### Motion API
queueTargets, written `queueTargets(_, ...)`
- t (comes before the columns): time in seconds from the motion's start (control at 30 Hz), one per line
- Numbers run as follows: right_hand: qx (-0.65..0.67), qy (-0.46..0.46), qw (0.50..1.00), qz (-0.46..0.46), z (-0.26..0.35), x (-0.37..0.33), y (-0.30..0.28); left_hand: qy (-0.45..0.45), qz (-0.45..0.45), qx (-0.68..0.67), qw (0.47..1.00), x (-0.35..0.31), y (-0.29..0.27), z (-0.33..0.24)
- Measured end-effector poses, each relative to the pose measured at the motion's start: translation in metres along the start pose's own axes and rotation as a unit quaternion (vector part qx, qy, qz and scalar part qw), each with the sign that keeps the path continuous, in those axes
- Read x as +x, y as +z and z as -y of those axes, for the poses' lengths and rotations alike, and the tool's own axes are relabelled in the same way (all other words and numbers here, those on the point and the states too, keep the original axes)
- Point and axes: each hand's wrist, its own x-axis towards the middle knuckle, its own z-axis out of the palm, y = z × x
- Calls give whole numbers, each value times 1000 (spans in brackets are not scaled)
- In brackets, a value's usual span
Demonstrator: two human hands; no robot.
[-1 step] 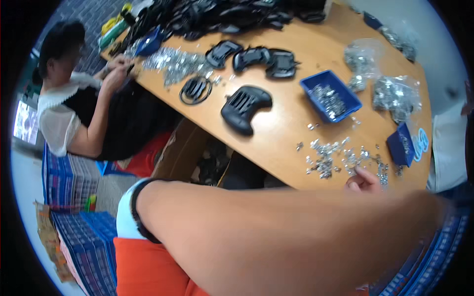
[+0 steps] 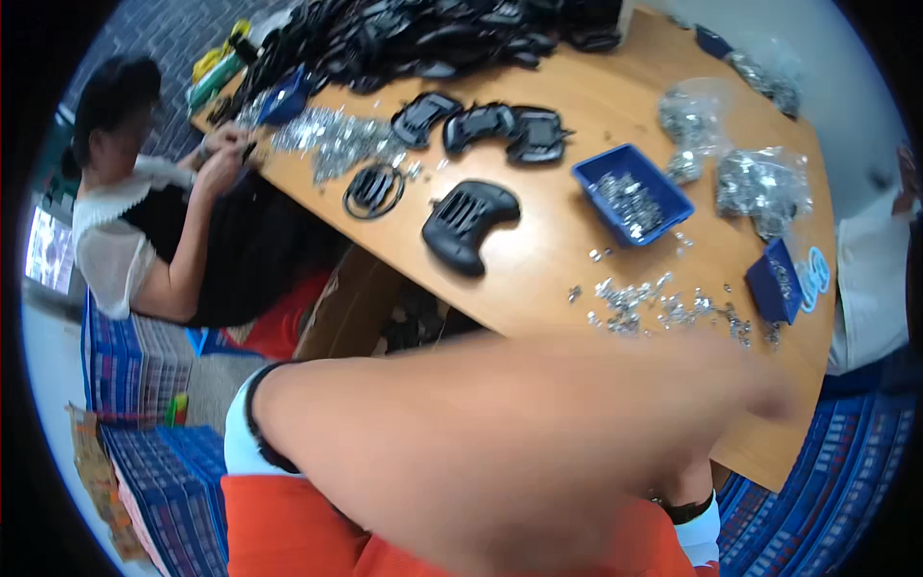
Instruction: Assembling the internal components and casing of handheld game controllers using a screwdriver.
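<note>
My left forearm stretches across the lower picture to the right. The left hand [image 2: 755, 389] at its end is smeared by motion, over the table's near edge, just below small shiny metal pieces [image 2: 625, 303]. Only a bit of my right hand [image 2: 686, 478] and wrist shows beneath the left forearm, above a black-trimmed light cuff. Its fingers are hidden. Beyond the pieces stands a blue tray [image 2: 668, 228] holding more of them. A smaller blue bin [image 2: 766, 290] tilts at the right. Left of the tray lies a black gamepad-shaped shell [image 2: 471, 226].
Three black housings [image 2: 481, 128] lie farther back, near a round slotted black part [image 2: 373, 190]. Behind them rises a heap of black parts [image 2: 413, 43]. Clear bags of metal pieces [image 2: 761, 183] lie at right. A co-worker's hands [image 2: 221, 163] work at the left edge.
My left forearm and hand have swung back toward me and leftward. The right fingers, earlier seen at the scattered metal pieces, are now hidden; the right wrist shows near my body.
</note>
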Motion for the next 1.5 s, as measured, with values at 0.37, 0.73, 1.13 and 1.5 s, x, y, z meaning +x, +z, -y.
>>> queueTargets(0.37,15,47,999,23,21,29,25,22,-290,260,921,-69,-54,79)
queueTargets(0.73,-52,78,995,41,9,36,40,22,-407,326,853,-70,-125,97)
queueTargets(1.13,-158,167,969,-92,-16,1,-9,-259,-169,529,791,-2,-165,306)
queueTargets(1.5,-259,122,957,-51,-20,7,-14,-66,-411,358,836,6,-197,307)
